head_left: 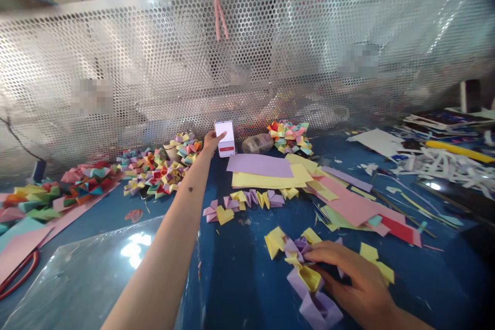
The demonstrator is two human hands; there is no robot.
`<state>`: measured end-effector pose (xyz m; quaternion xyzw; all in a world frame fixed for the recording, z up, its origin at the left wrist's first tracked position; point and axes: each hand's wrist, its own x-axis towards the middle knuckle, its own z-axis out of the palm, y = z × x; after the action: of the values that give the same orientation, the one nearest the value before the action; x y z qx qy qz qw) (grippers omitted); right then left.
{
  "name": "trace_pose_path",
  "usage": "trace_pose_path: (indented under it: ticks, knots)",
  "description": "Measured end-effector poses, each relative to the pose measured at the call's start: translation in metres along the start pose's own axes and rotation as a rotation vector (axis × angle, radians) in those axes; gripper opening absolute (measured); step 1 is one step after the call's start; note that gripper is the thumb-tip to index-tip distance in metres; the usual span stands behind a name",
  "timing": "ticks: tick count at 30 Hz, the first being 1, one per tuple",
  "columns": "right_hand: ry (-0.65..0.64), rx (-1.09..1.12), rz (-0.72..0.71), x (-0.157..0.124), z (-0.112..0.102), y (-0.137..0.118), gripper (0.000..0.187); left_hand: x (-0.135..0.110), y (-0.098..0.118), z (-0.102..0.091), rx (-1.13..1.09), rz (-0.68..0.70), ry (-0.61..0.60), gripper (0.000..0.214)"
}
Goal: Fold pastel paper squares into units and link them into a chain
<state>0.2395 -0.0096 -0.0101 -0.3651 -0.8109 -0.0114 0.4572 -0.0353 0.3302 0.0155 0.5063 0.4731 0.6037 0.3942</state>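
My left hand (212,141) reaches far forward to an upright smartphone (226,145). Its thumb lies on the lit screen and the other fingers are mostly hidden at the phone's left edge. At the lower right, my right hand (356,278) pinches a chain of purple and yellow folded-paper pieces (299,258) between thumb and fingers. Behind that chain runs a row of similar folded-paper pieces (247,199). Two yellow folded pieces (377,263) lie just right of my right hand.
Purple sheets (259,165) and yellow sheets (266,180) lie mid-table, with pink strips (348,201) to their right. Colourful folded-paper clusters (154,170) fill the left. Red-handled scissors (23,276) and a clear plastic sheet (96,278) lie nearer. A perforated metal panel (162,62) stands behind.
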Motion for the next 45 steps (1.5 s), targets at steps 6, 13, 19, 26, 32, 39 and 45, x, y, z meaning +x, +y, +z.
trace_pose_path:
  ticks: [6, 13, 19, 26, 32, 39, 45]
  knots:
    - [0.008, 0.002, -0.002, 0.0044, -0.0006, -0.0022, 0.008, 0.0023, 0.0016, 0.0006, 0.003, -0.024, 0.024, 0.023]
    - [0.020, 0.001, -0.011, 0.0058, -0.0008, -0.0028, 0.009, 0.0025, 0.0048, 0.0028, -0.004, -0.050, 0.065, 0.025]
    - [-0.008, 0.018, -0.004, 0.0019, 0.0006, 0.0003, 0.011, 0.0002, 0.0042, 0.0004, -0.021, -0.050, 0.027, 0.024]
    - [-0.012, 0.020, 0.012, -0.0013, 0.0010, 0.0018, 0.010, -0.0013, 0.0033, 0.0004, -0.035, -0.033, 0.009, 0.023]
    - [0.006, 0.006, 0.027, -0.0001, 0.0018, 0.0017, 0.009, 0.0005, 0.0031, 0.0014, -0.019, -0.039, 0.041, 0.024]
    - [-0.003, 0.001, 0.016, -0.0011, 0.0019, 0.0018, 0.009, -0.0015, 0.0037, 0.0004, -0.029, -0.034, 0.009, 0.022]
    - [-0.006, -0.002, 0.000, -0.0003, 0.0018, 0.0017, 0.008, 0.0010, 0.0032, 0.0018, -0.022, -0.057, 0.057, 0.024]
